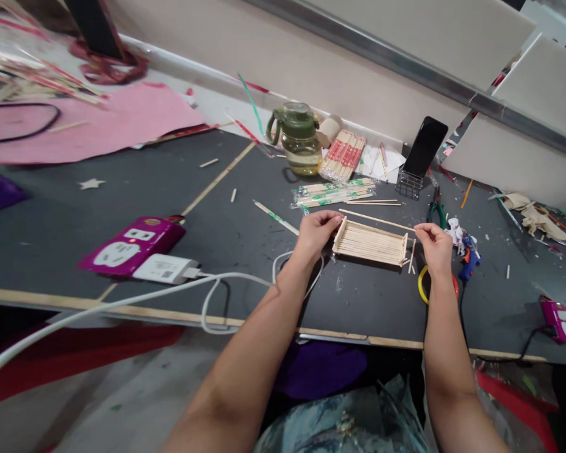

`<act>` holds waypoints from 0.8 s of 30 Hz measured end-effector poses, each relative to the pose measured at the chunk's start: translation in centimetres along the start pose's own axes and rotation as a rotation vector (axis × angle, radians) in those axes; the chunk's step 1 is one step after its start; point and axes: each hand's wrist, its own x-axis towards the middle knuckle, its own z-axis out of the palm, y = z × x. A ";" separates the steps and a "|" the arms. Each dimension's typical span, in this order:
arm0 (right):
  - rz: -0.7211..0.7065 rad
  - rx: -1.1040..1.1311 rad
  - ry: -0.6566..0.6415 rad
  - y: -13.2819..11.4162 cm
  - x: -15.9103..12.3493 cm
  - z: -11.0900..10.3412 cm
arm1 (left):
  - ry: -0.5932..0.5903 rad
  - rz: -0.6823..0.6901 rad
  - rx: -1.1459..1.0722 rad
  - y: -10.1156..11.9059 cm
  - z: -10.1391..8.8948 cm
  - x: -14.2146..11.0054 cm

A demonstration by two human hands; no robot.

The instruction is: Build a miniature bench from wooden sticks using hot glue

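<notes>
**Thin pale wooden stick (377, 219) could skew**

Right hand (434, 246) clamps its right end; loose pinch the likely cause. Left hand (319, 234): fingertips together by slatted pale wooden tray (370, 242), hold unclear. Tray's on grey tabletop (358, 308), between near and far edges. Green-lidded transparent jug (303, 154), toward far edge, holds liquid.

No text (even on the red-printed packet (343, 155)) is readable.

Thin wooden stick (377, 220) between both hands (312, 233) (434, 248), near a small slatted tray (370, 241)
</notes>
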 end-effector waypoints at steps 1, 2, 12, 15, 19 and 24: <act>-0.002 -0.003 0.002 0.0 0.0 0.0 | 0.001 0.001 0.000 0.0 0.0 0.0; -0.002 -0.009 0.005 0.0 0.0 -0.1 | 0.002 0.002 0.001 0.0 0.0 0.0; -0.001 -0.017 0.014 -0.6 0.0 -0.1 | 0.012 0.017 0.008 0.1 0.1 0.0; 0.005 -0.037 0.013 -0.6 0.0 -0.2 | 0.008 0.014 0.018 0.1 0.1 0.0; 0.004 -0.030 0.020 -0.8 -0.1 -0.1 | 0.015 0.002 0.013 0.1 0.1 0.0; 0.011 -0.023 0.020 -1.0 -0.1 0.0 | 0.013 -0.013 0.001 0.2 0.1 -0.1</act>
